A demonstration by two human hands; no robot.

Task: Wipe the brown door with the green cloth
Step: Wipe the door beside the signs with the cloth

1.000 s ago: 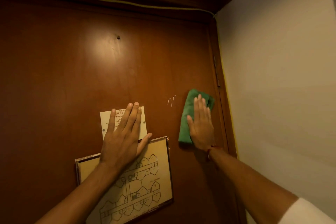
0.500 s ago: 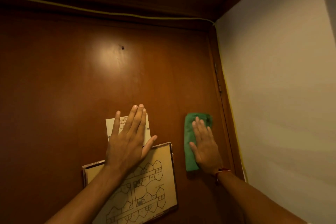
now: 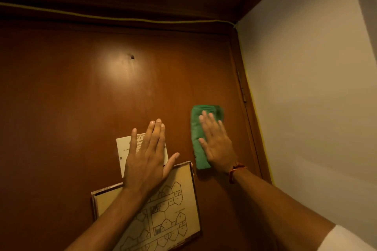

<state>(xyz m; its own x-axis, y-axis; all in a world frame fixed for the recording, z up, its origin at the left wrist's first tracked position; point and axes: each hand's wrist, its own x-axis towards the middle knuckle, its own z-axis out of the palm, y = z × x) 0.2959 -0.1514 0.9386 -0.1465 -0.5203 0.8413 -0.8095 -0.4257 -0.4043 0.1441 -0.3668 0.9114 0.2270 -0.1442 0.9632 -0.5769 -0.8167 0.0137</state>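
Note:
The brown door (image 3: 81, 98) fills most of the head view, glossy with a light glare near its upper middle. My right hand (image 3: 216, 144) lies flat on the folded green cloth (image 3: 196, 140) and presses it against the door close to the hinge side. The cloth stands upright as a narrow strip, and its right half is hidden under my palm. My left hand (image 3: 145, 159) rests flat with fingers spread on the door, over a white notice (image 3: 123, 149) and the top of a framed floor plan (image 3: 175, 206).
A small dark hole (image 3: 132, 57) sits in the door above my hands. The door frame and a hinge (image 3: 242, 89) run down the right edge, next to a pale wall (image 3: 316, 98). A thin yellow cable (image 3: 122, 18) crosses above the door.
My right hand slid the cloth down the door and has now come back up a little. My left hand has stayed on the notice. The camera view has tilted upward.

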